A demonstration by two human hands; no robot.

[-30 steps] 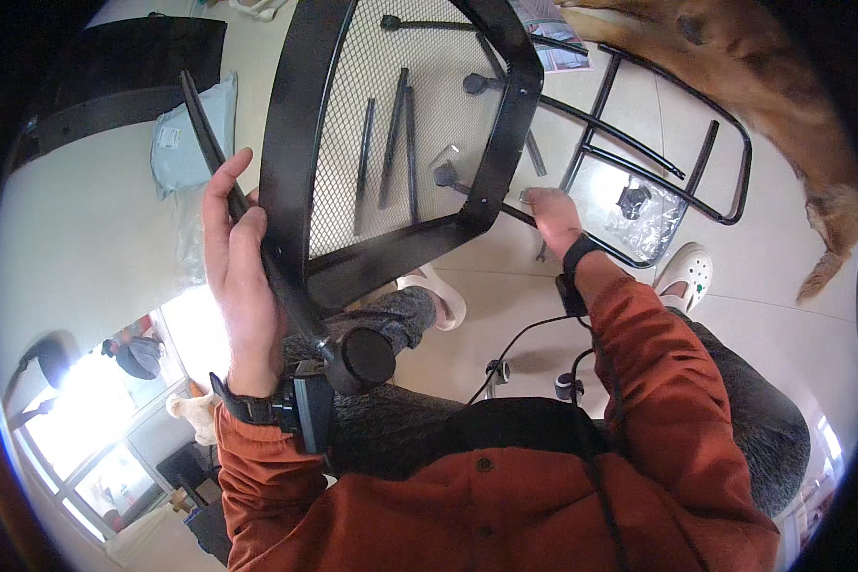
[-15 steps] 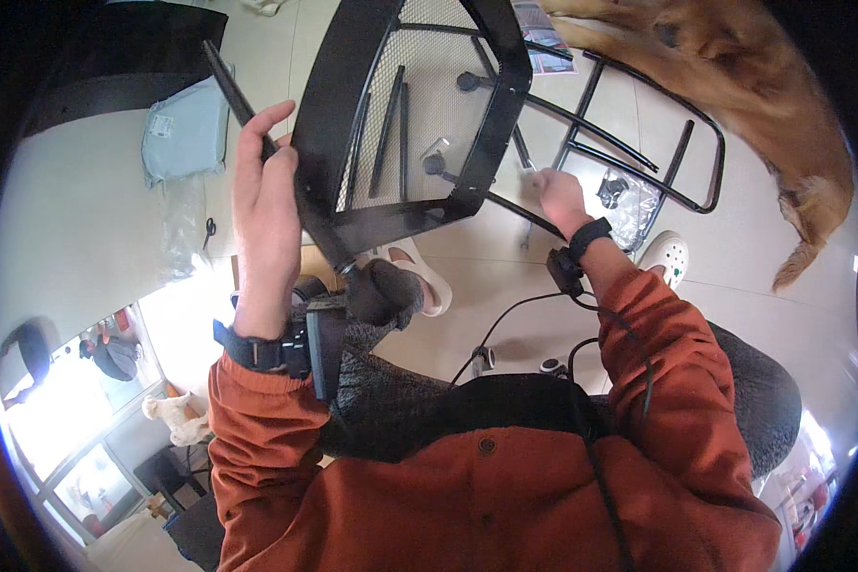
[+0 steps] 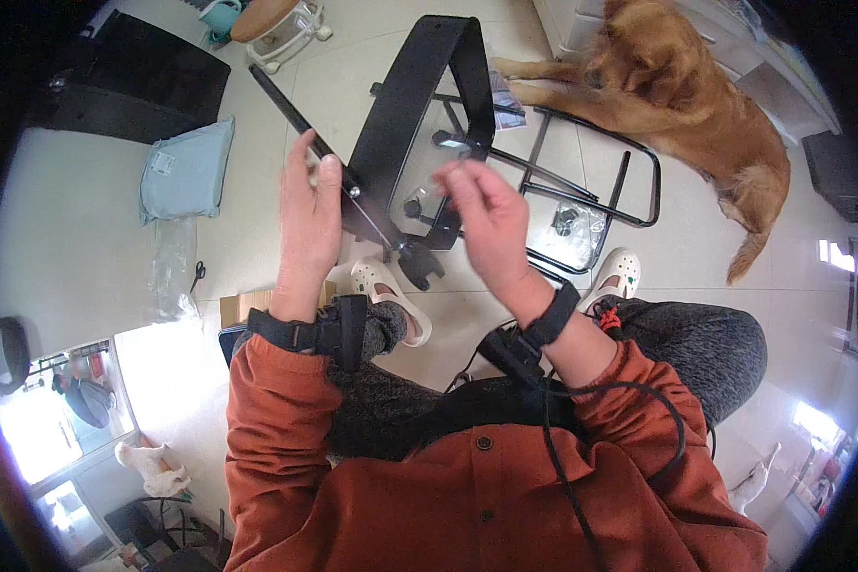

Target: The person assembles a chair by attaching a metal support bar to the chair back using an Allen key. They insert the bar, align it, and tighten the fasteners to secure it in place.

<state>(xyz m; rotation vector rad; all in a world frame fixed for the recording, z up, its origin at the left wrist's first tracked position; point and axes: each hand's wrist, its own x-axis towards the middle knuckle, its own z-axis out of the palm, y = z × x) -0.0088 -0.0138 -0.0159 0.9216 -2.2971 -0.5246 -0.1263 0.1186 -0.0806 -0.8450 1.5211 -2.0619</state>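
My left hand (image 3: 310, 214) is closed round a slanting black metal tube (image 3: 291, 107), which passes between thumb and fingers. A shiny bolt head (image 3: 355, 192) shows on the tube just past my fingertips. Below it, at the tube's lower end, is a black forked piece (image 3: 419, 265). Beyond my hands stands a black mesh basket (image 3: 391, 133), tilted and seen mostly from its side. My right hand (image 3: 491, 219) is raised in front of the basket with its fingers pinched together. Whatever it may hold is too small or blurred to make out.
Black tube frames (image 3: 656, 181) lie on the tiled floor, with a clear plastic bag of parts (image 3: 577, 234). A dog (image 3: 696, 105) lies at the far right. A grey-blue parcel (image 3: 186, 172) and scissors (image 3: 198, 275) are at the left. My white clogs (image 3: 620, 272) stand below.
My right hand has come up and left from low beside the floor frames to the basket. The tube has lifted off my knee, and the basket shows more side-on. The view has shifted.
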